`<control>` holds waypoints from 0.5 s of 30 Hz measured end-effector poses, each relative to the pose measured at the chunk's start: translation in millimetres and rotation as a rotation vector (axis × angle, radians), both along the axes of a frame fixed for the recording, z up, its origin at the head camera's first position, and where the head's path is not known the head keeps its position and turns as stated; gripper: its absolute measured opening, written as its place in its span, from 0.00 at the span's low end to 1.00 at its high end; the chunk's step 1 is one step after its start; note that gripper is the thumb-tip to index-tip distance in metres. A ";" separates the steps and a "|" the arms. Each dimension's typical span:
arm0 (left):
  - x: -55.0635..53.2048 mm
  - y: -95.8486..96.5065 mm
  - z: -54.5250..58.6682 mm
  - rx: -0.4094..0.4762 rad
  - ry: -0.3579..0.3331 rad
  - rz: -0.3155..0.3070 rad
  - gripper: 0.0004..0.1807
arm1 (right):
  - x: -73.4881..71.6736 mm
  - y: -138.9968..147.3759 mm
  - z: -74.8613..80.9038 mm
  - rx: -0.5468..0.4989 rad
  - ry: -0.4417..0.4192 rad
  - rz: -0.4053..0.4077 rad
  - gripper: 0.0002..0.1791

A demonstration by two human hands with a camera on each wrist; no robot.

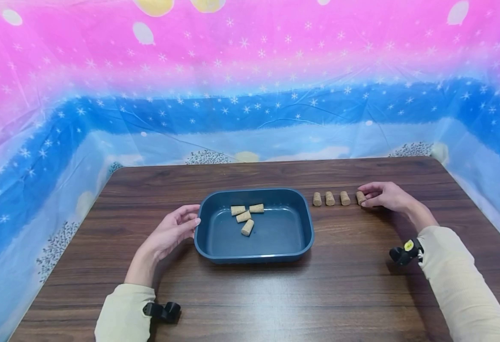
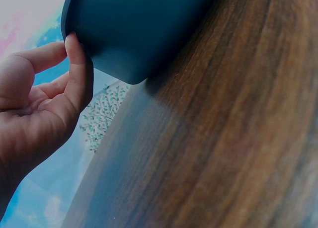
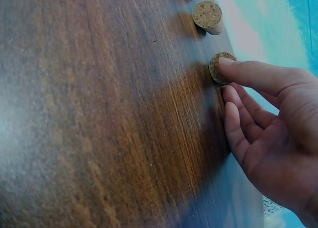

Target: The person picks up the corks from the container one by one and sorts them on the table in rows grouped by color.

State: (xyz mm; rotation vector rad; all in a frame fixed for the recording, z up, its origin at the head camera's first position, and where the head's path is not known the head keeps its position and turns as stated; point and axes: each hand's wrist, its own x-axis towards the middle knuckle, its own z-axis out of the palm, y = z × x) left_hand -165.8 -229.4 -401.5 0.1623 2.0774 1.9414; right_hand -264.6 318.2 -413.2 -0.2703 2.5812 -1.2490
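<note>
A dark blue rectangular basin stands on the table, with several corks lying loose inside. My left hand grips the basin's left end, thumb at the rim; the left wrist view shows the fingers of this hand against the basin's outer wall. To the right of the basin, three corks stand in a row. At that row's right end, my right hand pinches another cork between thumb and fingers. In the right wrist view the thumb partly covers the top of this cork.
The wood-grain table reaches back to a pink and blue snowflake cloth, which hangs behind it and along both sides. A black wrist camera is on the left sleeve, and another wrist camera on the right.
</note>
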 end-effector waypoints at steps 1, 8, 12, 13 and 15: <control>0.1 -0.1 0.0 -0.001 0.000 0.000 0.28 | 0.0 0.0 0.1 -0.001 -0.003 -0.002 0.31; 0.6 0.1 0.0 0.001 -0.002 0.000 0.28 | 0.9 1.5 3.2 0.007 -0.020 0.014 0.35; 0.5 0.2 0.3 -0.001 -0.004 0.002 0.28 | 4.0 5.8 6.6 -0.036 -0.054 0.032 0.37; 0.5 0.2 0.4 0.000 -0.005 0.004 0.28 | 5.1 6.9 7.5 -0.050 -0.070 0.026 0.38; 0.5 0.1 0.6 0.000 -0.008 0.006 0.28 | 6.1 8.3 9.8 -0.081 -0.096 0.011 0.38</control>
